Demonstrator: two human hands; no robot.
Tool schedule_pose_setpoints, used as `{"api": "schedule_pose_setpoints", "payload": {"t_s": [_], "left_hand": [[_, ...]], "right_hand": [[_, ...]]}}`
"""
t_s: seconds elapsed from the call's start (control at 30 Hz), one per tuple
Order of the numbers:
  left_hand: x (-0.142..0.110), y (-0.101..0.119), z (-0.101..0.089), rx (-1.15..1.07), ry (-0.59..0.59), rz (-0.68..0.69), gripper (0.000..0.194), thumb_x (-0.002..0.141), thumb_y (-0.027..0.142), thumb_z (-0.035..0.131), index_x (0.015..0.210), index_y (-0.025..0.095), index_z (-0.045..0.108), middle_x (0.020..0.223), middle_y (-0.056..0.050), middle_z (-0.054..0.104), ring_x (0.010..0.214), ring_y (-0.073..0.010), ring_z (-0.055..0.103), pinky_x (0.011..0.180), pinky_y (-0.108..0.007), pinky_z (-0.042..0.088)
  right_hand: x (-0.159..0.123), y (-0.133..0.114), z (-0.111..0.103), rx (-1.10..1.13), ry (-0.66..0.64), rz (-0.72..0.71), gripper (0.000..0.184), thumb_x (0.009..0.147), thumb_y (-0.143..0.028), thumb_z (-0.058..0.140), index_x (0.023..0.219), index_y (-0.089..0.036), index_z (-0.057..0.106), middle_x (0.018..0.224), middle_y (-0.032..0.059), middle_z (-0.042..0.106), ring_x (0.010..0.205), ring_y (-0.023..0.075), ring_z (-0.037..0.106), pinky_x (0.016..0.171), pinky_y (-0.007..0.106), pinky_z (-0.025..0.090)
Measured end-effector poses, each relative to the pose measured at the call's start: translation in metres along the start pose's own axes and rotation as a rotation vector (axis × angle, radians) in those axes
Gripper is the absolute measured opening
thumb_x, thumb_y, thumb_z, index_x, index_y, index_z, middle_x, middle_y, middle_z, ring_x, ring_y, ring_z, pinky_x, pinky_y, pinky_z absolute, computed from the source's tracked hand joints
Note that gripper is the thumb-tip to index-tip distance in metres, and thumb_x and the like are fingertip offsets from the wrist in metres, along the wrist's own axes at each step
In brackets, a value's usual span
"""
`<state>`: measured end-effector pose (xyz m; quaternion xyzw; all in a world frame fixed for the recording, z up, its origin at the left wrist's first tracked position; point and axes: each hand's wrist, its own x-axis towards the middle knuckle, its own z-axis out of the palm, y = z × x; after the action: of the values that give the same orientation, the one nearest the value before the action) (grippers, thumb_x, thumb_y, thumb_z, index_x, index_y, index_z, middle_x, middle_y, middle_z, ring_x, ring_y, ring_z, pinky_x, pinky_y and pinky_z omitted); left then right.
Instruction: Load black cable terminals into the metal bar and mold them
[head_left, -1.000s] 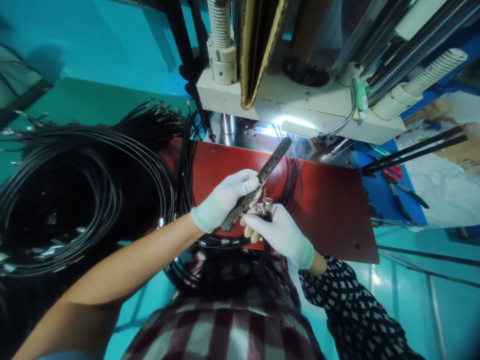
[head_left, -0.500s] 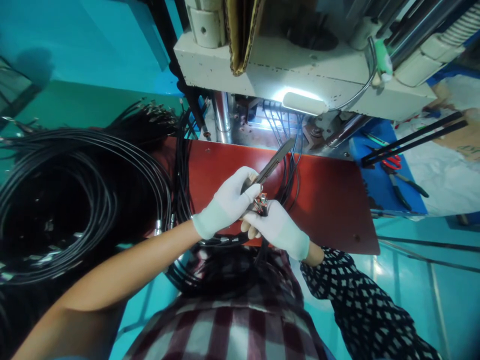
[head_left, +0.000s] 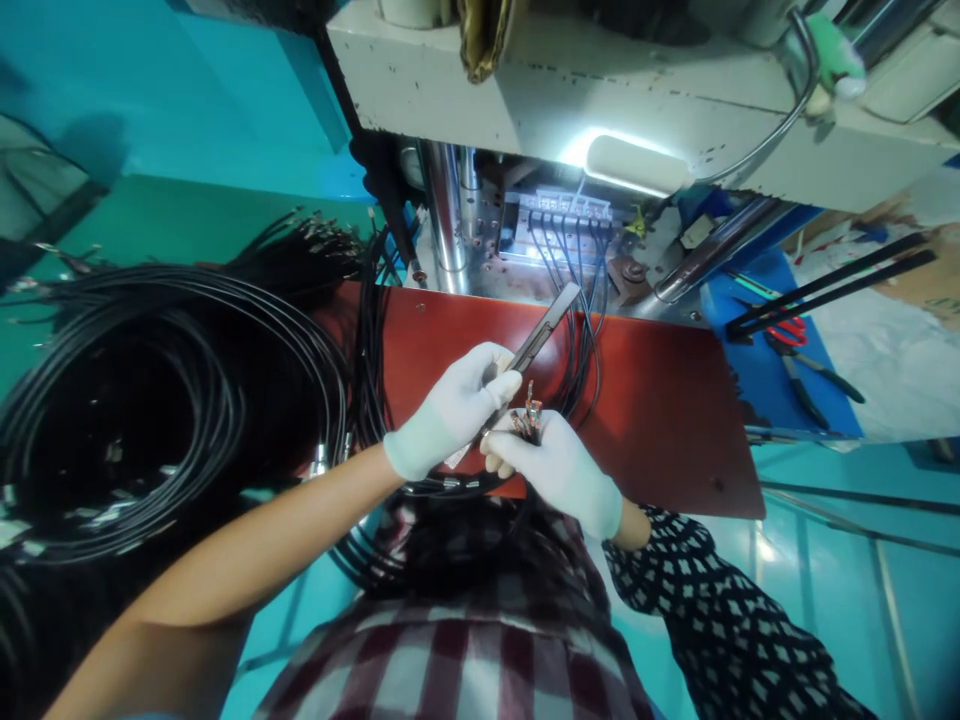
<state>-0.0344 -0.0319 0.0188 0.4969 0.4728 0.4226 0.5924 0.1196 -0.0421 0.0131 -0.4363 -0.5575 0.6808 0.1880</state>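
The left hand (head_left: 463, 403), in a white glove, has its fingers closed around a long, narrow dark bar (head_left: 547, 325), thumb on top. The bar slants above the red worktop (head_left: 660, 425), its far end pointing up and to the right toward the machine, its near end passing beneath the glove. The right hand (head_left: 553, 458), gloved too, grips a small bunch of cable ends (head_left: 529, 422) between thumb and curled fingers; their coppery tips stick up just beside the bar. The two hands are close together, near the worktop's front edge; whether the tips touch the bar cannot be told. Beyond them, several dark cables (head_left: 581, 350) run from a brightly lit metal fixture (head_left: 517, 235) down onto the worktop. A white lamp (head_left: 637, 165) shines beneath the pale machine beam (head_left: 450, 95). On the left lies a large coil of black cable (head_left: 229, 410), with a sheaf of cables (head_left: 322, 245) behind it, metal tips outward. At the right, red-and-black pliers (head_left: 806, 380) rest on a blue surface (head_left: 765, 380), near two slim black rods (head_left: 840, 285)
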Motion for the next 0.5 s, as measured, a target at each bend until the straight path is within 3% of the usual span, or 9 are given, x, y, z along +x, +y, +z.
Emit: {"api": "schedule_pose_setpoints", "payload": {"t_s": [0.17,0.23,0.3,0.4,0.5], "left_hand": [[0.001,-0.002,0.003,0.117,0.091,0.065,0.023,0.093,0.040,0.056,0.094,0.018,0.050,0.071,0.003,0.051,0.058,-0.0112,0.051,0.054,-0.023,0.044],[0.001,-0.003,0.002,0.165,0.116,0.084,0.020,0.093,0.037,0.056,0.094,0.018,0.051,0.071,0.002,0.052,0.058,-0.0109,0.051,0.054,-0.023,0.044],[0.001,-0.002,-0.001,0.180,0.099,0.069,0.020,0.093,0.037,0.056,0.094,0.018,0.051,0.070,0.003,0.052,0.055,-0.0104,0.051,0.051,-0.022,0.043],[0.000,0.000,-0.010,0.126,0.029,0.016,0.024,0.096,0.042,0.052,0.096,0.019,0.048,0.066,0.004,0.053,0.051,-0.0103,0.051,0.048,-0.022,0.044],[-0.001,0.005,-0.019,0.068,-0.009,0.039,0.026,0.097,0.045,0.051,0.097,0.019,0.048,0.066,0.003,0.055,0.051,-0.0099,0.052,0.049,-0.022,0.045]], "right_hand": [[0.003,-0.002,0.006,-0.044,0.088,0.012,0.021,0.087,-0.026,0.055,0.070,-0.016,0.062,0.067,0.0015,0.066,0.062,0.0122,0.058,0.067,0.026,0.049],[0.003,-0.004,0.001,-0.056,0.029,-0.001,0.022,0.089,-0.029,0.055,0.073,-0.016,0.064,0.070,0.0021,0.067,0.064,0.0130,0.059,0.069,0.027,0.049],[0.002,-0.008,-0.008,-0.164,-0.023,-0.041,0.021,0.089,-0.034,0.059,0.078,-0.018,0.067,0.079,0.0034,0.070,0.072,0.0153,0.062,0.075,0.029,0.050],[-0.005,-0.015,-0.025,-0.415,0.052,-0.115,0.021,0.086,-0.041,0.066,0.082,-0.021,0.069,0.085,0.0026,0.069,0.083,0.0179,0.062,0.083,0.031,0.047],[-0.009,-0.016,-0.036,-0.350,0.117,-0.164,0.016,0.084,-0.037,0.069,0.085,-0.021,0.064,0.081,-0.0002,0.064,0.078,0.0156,0.058,0.078,0.030,0.047]]}}
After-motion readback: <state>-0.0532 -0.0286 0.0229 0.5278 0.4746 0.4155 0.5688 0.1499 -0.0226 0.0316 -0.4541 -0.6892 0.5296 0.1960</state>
